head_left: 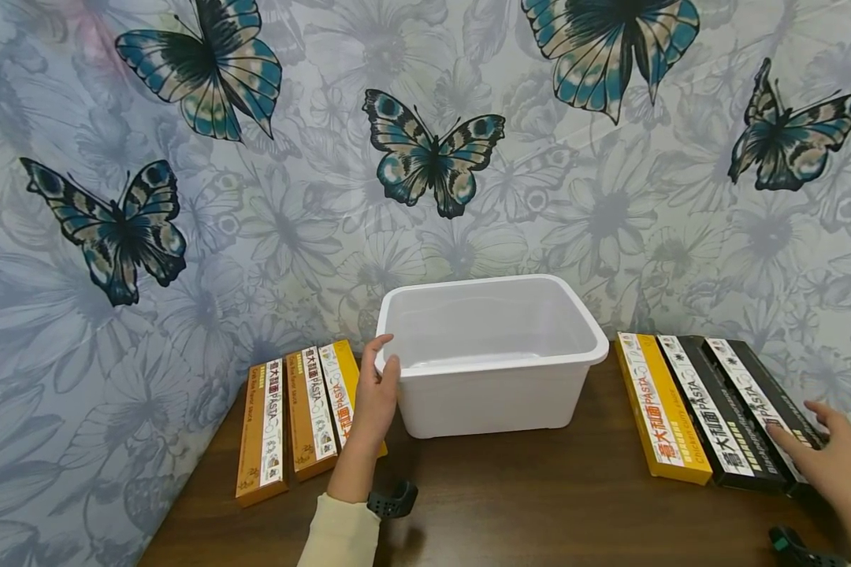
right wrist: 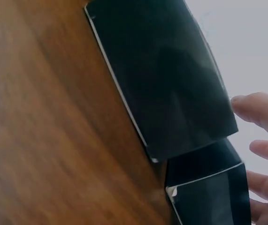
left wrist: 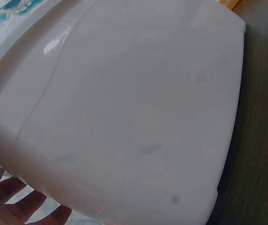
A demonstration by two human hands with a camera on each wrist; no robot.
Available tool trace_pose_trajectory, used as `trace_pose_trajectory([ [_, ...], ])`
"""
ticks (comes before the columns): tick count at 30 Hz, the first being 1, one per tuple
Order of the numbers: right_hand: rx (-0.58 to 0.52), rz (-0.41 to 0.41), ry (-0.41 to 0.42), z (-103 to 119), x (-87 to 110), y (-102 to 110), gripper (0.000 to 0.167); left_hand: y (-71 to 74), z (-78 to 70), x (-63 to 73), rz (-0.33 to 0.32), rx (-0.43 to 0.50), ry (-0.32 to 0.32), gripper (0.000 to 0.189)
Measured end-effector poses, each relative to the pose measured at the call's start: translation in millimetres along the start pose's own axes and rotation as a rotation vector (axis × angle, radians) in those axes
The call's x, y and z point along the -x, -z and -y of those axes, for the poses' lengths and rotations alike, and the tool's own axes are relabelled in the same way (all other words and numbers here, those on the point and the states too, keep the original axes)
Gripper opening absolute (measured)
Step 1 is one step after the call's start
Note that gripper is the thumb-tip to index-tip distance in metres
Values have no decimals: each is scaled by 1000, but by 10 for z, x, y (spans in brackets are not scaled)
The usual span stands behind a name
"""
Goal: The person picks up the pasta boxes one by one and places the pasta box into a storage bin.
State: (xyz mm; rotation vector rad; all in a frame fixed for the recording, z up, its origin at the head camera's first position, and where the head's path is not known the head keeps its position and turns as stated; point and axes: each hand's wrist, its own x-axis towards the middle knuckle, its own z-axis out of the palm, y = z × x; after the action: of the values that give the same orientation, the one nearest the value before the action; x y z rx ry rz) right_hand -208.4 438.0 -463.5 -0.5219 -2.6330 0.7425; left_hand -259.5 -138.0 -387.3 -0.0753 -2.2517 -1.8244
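Observation:
A white plastic tub stands on the brown table, its inside bare. My left hand grips its front left corner, thumb at the front rim and fingers along the left side. In the left wrist view, fingers lie against the tub's edge, partly hidden behind it. Over the near half of the rightmost black pasta box, my right hand is spread, thumb and forefinger apart. The right wrist view shows the thumb right at the box's edge, with the other fingers beyond a neighbouring black box end.
Another black pasta box and a yellow one lie beside it at the right. Left of the tub lie two orange boxes and a yellow one. A butterfly-patterned wall covering rises behind the table.

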Motion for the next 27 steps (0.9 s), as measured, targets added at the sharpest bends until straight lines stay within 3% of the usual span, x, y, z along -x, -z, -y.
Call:
trace_pose_trajectory([
  [4, 10, 20, 25, -67, -11, -23, 85, -14, 94, -42, -7, 0, -31, 41],
  [9, 44, 62, 47, -121, -5, -39, 88, -25, 106, -38, -12, 21, -58, 41],
  [16, 84, 84, 23, -137, -9, -44, 93, -25, 99, -32, -16, 34, -72, 41],
  [27, 147, 128, -26, -84, 32, -43, 86, -29, 119, -33, -18, 27, -68, 40],
])
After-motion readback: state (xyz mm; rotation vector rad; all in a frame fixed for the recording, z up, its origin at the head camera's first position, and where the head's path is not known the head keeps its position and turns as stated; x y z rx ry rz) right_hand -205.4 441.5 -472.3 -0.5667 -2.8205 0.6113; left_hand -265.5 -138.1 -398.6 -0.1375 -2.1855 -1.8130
